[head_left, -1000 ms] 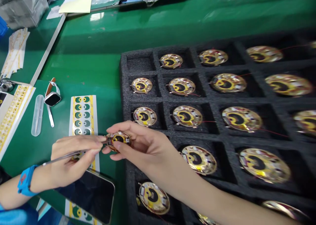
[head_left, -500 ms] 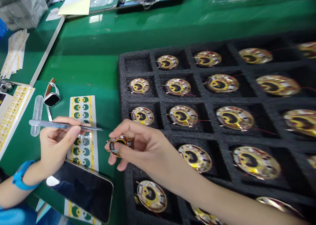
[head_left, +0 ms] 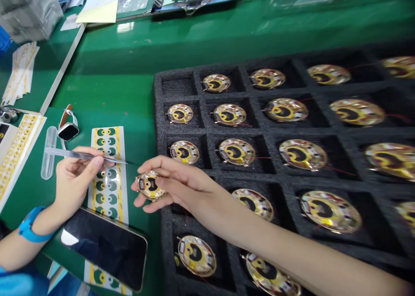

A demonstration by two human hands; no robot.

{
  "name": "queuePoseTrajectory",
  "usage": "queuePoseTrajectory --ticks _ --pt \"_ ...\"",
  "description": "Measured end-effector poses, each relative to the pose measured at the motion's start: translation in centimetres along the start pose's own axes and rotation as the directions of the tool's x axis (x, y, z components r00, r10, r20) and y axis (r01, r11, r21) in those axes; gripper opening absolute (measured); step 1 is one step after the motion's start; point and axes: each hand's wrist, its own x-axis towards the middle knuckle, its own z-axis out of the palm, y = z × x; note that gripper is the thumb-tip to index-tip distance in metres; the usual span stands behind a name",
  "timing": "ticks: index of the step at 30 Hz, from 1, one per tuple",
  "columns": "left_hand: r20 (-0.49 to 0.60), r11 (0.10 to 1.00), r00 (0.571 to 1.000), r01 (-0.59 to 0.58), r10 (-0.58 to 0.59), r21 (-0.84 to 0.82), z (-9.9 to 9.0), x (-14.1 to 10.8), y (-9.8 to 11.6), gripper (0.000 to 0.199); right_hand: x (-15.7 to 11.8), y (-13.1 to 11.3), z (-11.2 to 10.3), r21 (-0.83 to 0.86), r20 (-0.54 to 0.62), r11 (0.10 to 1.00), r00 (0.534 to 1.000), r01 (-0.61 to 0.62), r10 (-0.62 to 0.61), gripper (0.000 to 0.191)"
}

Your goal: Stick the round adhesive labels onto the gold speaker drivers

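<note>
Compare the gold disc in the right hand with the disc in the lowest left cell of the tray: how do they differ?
The held disc is gripped in the right hand; the tray disc lies loose. The held disc is over the green workbench, while the tray disc sits inside the black foam tray. Both are round and gold, with a black-and-yellow centre.

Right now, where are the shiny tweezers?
In the head view, the tweezers are in the left hand, over the sticker sheet, just left of the gold disc in the right hand.
</note>
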Motion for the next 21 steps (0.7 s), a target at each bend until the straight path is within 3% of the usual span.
queuePoseTrajectory --ticks 15,21 --pt "-0.034 0.999 0.999 0.028 -0.028 -0.021 -0.5 0.6 -0.3 0.008 0.6 -0.2 0.2 0.04 -0.011 0.999 1.0 -0.029 0.029 0.026" --pt "-0.112 0.991 0.993 0.005 -0.021 -0.136 -1.9 1.5 1.3 0.02 0.2 -1.2 0.2 -0.18 -0.055 0.983 0.998 0.025 -0.035 0.026"
